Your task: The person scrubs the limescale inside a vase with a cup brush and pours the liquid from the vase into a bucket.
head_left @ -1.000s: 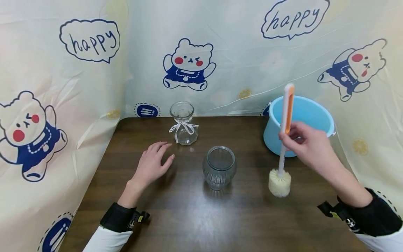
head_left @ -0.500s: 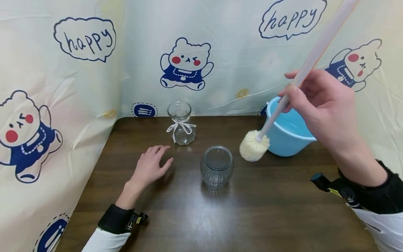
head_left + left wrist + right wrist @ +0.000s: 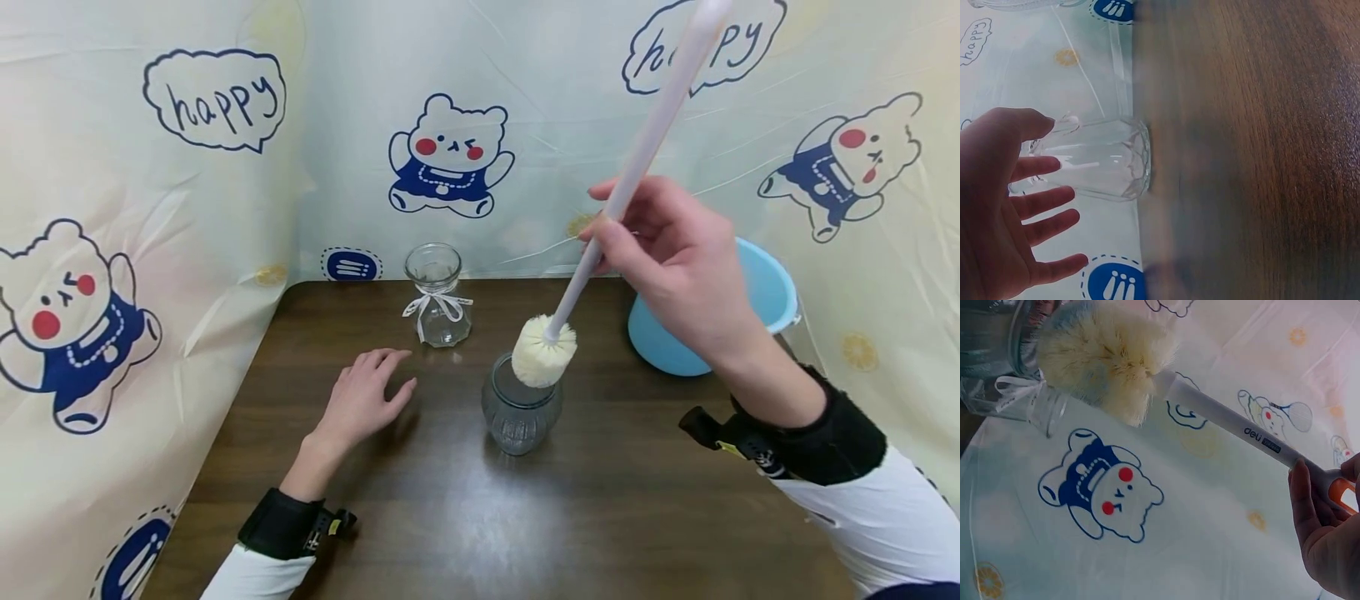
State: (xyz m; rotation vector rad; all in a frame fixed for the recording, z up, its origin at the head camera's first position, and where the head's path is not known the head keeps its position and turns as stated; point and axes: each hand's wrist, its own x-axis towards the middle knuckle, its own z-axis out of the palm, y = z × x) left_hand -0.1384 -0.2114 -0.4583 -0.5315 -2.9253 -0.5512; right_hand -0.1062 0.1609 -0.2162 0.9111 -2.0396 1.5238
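My right hand (image 3: 682,267) pinches the white handle of a brush (image 3: 633,171) with a cream bristle head. In the head view the bristle head (image 3: 542,354) overlaps the mouth of a round ribbed glass jar (image 3: 517,421); whether it touches the rim I cannot tell. The right wrist view shows the thumb and fingers on the handle beside its orange part (image 3: 1342,494). My left hand (image 3: 362,392) is low over the table with fingers spread, holding nothing. Just beyond it stands a clear glass vase (image 3: 444,321) with a white bow, seen behind the fingers in the left wrist view.
A light blue bucket (image 3: 663,342) stands at the back right, partly hidden by my right hand and forearm. Behind the brown wooden table (image 3: 420,500) hangs a pale sheet (image 3: 345,150) printed with bears and "happy" bubbles.
My right hand has carried the brush leftward from in front of the bucket to the ribbed jar, its handle now leaning up to the right. The left hand has hardly moved.
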